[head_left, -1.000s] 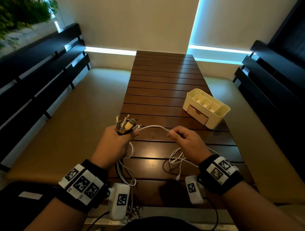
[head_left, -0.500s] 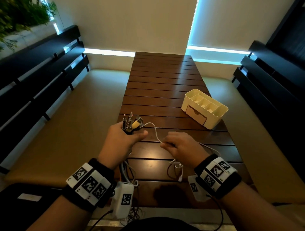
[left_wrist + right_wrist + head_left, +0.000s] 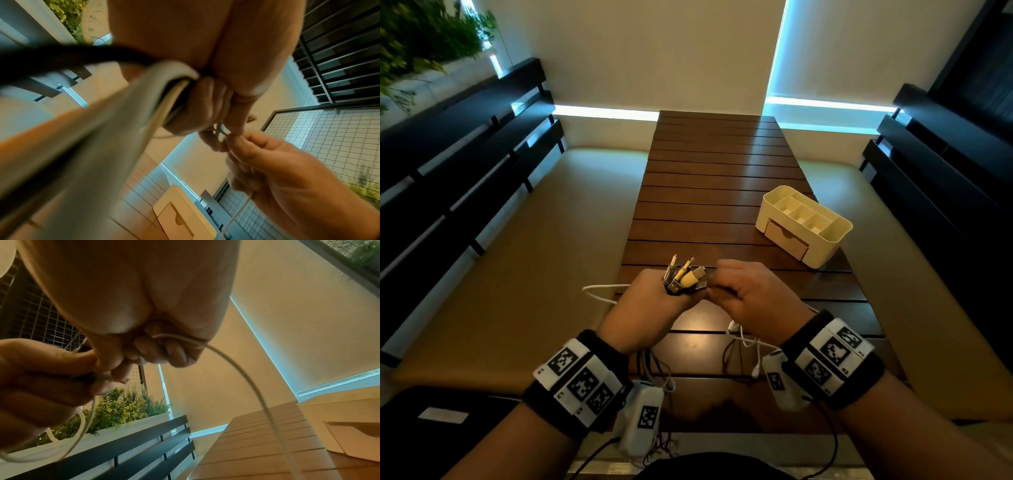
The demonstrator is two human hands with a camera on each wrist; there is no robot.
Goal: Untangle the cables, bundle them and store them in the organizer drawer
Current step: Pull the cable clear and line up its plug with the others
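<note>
On the slatted counter [image 3: 709,178] stands the organizer [image 3: 804,224], drawer closed. Above the near end, left hand [image 3: 647,308] grips the cables [image 3: 683,277], plugs upward; right hand [image 3: 753,294] fingers pinch a white cable [image 3: 242,379] beside them.

My head camera looks down along the table [image 3: 715,178]; both wrist cameras sit close under my palms, sharing my meeting fingers [image 3: 213,142].

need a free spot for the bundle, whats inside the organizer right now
The organizer has open top compartments, and the parts in view hold nothing. Their floors near its front wall are hidden. Its drawer is closed, so whatever it holds cannot be seen.
</note>
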